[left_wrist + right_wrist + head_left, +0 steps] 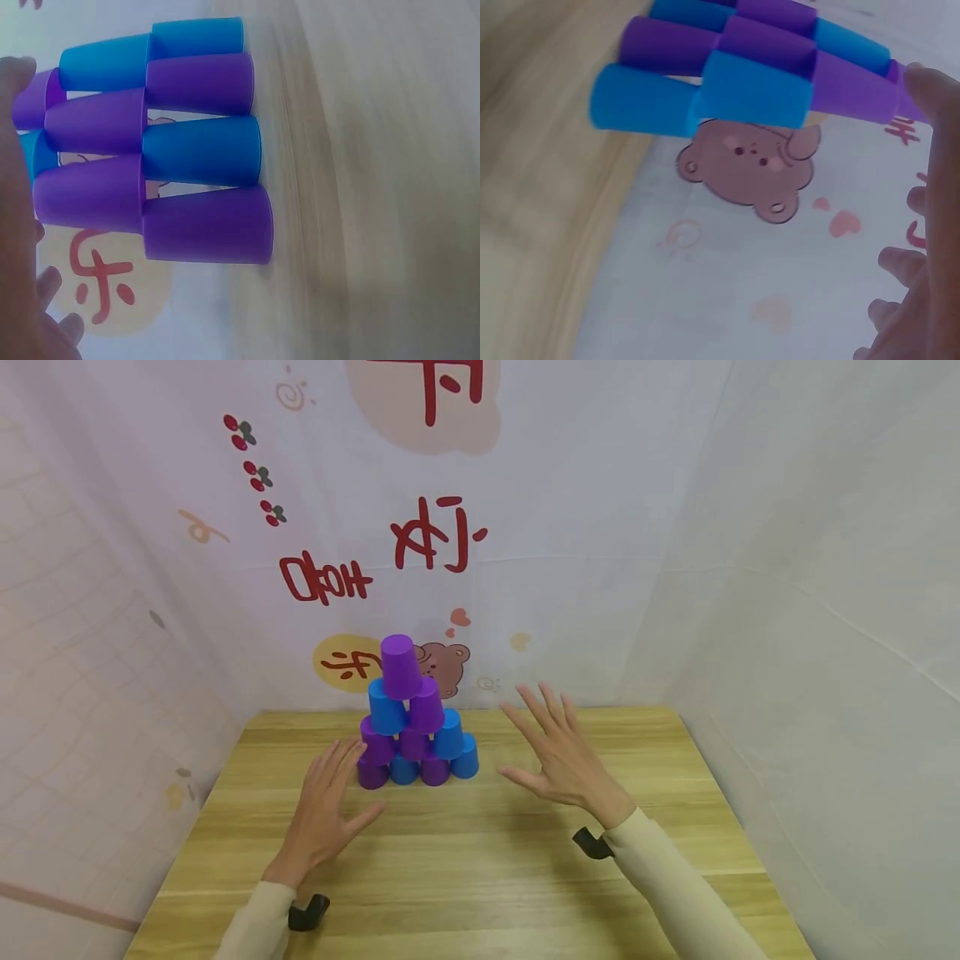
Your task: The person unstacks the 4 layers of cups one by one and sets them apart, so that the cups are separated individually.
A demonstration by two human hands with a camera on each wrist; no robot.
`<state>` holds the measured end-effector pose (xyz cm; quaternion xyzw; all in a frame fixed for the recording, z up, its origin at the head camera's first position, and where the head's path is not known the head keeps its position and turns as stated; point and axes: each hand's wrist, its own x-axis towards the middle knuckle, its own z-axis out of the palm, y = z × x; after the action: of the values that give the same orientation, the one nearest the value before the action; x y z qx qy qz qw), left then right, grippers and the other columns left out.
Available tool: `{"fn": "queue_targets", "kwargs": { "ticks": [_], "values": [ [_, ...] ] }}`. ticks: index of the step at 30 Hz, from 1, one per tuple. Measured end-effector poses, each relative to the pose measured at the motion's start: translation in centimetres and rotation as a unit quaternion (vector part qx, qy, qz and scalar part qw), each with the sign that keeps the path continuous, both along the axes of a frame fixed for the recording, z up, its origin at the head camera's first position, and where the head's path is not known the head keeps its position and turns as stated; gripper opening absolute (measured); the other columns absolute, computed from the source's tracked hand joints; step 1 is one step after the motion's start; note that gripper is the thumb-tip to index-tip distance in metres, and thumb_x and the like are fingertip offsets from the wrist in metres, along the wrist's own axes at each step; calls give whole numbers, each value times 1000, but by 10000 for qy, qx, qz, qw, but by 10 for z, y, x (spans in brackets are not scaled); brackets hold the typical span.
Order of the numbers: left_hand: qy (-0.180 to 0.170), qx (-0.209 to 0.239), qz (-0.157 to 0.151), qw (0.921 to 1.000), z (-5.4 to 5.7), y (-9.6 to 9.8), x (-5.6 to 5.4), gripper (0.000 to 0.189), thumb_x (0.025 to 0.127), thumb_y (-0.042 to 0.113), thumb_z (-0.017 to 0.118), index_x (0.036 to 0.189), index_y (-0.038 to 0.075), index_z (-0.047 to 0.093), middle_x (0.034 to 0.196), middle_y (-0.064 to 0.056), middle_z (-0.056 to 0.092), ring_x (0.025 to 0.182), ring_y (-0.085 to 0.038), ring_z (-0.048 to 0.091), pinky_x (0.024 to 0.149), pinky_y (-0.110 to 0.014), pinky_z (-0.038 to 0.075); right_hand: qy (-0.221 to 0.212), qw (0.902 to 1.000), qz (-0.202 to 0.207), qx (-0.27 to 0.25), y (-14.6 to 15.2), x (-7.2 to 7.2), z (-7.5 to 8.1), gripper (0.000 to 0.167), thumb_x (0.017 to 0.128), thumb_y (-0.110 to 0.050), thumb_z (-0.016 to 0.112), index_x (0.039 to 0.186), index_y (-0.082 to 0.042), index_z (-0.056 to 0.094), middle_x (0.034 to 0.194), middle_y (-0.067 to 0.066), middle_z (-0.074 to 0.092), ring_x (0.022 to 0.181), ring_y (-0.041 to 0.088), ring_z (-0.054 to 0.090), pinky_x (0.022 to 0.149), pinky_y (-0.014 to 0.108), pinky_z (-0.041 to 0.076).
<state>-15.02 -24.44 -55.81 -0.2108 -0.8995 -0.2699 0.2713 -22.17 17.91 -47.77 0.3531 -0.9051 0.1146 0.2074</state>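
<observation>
On table (480,868), stacked cups (426,710) were judged light, stiff, easily toppled, best gripped mid-wall; left hand (321,810) and right hand (562,766) were held outstretched, empty.

bear print (446,670) pt. hidden behind cups (426,706), R sleeve (680,889) cut off @ btm edge

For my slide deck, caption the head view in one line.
Left hand and right hand, both open, flank a four-tier pyramid of blue and purple cups on a wood-grain table.
</observation>
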Motion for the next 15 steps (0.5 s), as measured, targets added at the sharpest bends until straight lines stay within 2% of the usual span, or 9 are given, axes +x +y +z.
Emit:
{"fn": "queue_targets", "kwargs": {
  "ticks": [2, 5, 9, 15],
  "values": [
    [-151, 250, 33, 9996, -2, -1, -4, 93, 97, 46, 86, 169, 2, 48, 175, -23, 50, 161, -56, 43, 134, -80, 32, -2, 10000, 51, -62, -6, -3, 6, 99, 102, -76, 65, 180, -24, 32, 190, 13, 23, 177, 49, 15, 138, 83, 20],
    [-574, 689, 179, 9958, -5, -1, -8, 100, 89, 27, 94, 172, 6, 44, 176, -23, 48, 162, -55, 42, 130, -83, 35, -152, 9996, 132, -191, -15, -5, 14, 106, 98, -67, 76, 181, -25, 25, 191, 11, 20, 178, 47, 13, 140, 82, 17],
    [-1202, 1291, 404, 9835, -9, -1, -12, 103, 92, 27, 94, 177, 13, 36, 179, -23, 42, 165, -54, 38, 129, -85, 36, -351, 9979, 297, -462, -28, -7, 27, 108, 98, -61, 79, 182, -26, 21, 191, 11, 20, 178, 47, 13, 140, 82, 17],
    [-1665, 1916, 616, 9653, -20, 0, -21, 98, 98, 27, 91, 177, 13, 34, 180, -23, 41, 165, -51, 40, 130, -81, 38, -703, 9909, 594, -986, -46, -10, 43, 101, 104, -65, 69, 182, -21, 21, 190, 10, 22, 178, 46, 15, 142, 80, 13]
  ]
}}
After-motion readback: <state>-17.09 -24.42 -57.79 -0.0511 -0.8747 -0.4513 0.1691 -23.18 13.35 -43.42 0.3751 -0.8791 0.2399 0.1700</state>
